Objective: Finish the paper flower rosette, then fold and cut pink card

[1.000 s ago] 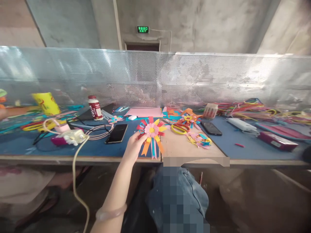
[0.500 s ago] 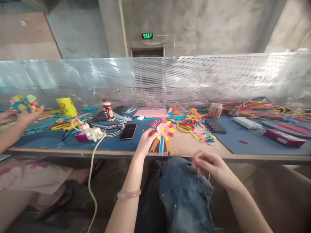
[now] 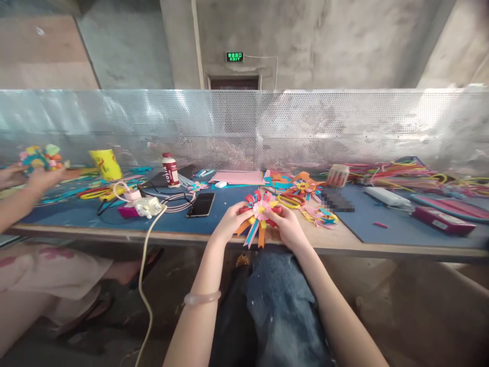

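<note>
Wood tbl (image 3: 324, 237) w/ blue mat (image 3: 361, 224) on R. Costa btl (image 3: 170, 171) far L, blk phone (image 3: 201, 205) nearer on L; maroon box (image 3: 443, 220) R, pink paper (image 3: 239, 177) far.

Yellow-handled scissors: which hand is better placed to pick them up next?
Probably the right hand: the yellow-handled scissors lie just beyond it, while the left hand holds the opposite side of the paper flower. The right holds it too, so would need to let go first.
</note>
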Motion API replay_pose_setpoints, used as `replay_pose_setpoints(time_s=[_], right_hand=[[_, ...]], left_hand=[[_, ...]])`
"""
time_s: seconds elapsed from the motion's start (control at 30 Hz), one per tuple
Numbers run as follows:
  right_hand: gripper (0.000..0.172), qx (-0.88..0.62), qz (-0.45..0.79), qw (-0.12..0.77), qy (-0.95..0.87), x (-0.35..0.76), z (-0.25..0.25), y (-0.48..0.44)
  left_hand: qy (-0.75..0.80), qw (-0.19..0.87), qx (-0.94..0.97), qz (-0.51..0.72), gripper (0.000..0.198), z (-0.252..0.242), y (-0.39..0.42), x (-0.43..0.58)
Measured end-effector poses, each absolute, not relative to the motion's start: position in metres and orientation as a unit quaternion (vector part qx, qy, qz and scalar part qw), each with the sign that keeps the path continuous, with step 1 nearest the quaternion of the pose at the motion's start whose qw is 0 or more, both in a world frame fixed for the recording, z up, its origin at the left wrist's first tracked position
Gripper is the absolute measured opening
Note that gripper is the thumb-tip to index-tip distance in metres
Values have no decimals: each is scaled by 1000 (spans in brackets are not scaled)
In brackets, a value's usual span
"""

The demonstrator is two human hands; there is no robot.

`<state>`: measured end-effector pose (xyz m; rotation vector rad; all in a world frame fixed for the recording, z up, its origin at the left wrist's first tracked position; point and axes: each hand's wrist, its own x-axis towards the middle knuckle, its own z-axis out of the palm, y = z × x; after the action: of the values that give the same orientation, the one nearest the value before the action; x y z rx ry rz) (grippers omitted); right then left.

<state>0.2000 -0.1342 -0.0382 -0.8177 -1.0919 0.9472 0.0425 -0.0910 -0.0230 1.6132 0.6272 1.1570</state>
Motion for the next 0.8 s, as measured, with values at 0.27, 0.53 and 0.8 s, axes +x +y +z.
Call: replay_pose_setpoints(time_s=[0.27,0.53,0.8], right_hand=[[32,-368,381,670,-520,204,-44,-132],[28,-369,387,667,-518,205,-41,-137],[34,-396,419,675,-461,209,-42,-135]], left_hand=[[272,465,722,434,35,-25,-88,46],[249,479,710,452,34,-25,-87,42],[249,469,711,461,32,-26,-87,41]])
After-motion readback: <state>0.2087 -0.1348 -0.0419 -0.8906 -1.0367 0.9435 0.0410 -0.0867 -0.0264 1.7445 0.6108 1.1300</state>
